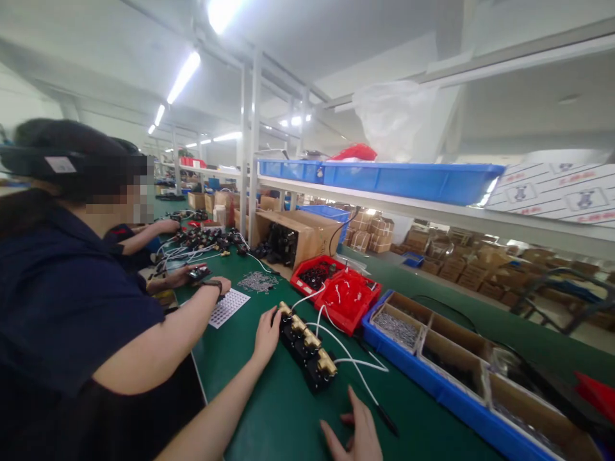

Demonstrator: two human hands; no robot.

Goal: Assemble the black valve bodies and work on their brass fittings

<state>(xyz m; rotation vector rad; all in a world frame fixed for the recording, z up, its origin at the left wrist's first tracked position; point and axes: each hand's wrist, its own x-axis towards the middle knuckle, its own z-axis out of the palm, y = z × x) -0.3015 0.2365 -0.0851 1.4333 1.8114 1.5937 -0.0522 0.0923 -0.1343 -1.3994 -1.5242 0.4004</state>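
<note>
A row of black blocks with brass fittings [307, 342] lies on the green table, with white cables running off to the right. At the row's far left end, my left hand [268, 333] touches it with fingers stretched out along its side; part of the thumb side is hard to see. My right hand [355, 429] is apart from the row, below its near end. Its fingers are spread and hold nothing. Close to the right hand, a white cable ends in a black tip [387, 420] on the table.
Behind the row stand red bins [348, 298] with small parts. A blue tray [432, 384] with cardboard compartments of metal parts runs along the right. A co-worker [72, 288] sits at left, hands over a printed sheet [230, 308] and small parts. A shelf holds blue bins [408, 182].
</note>
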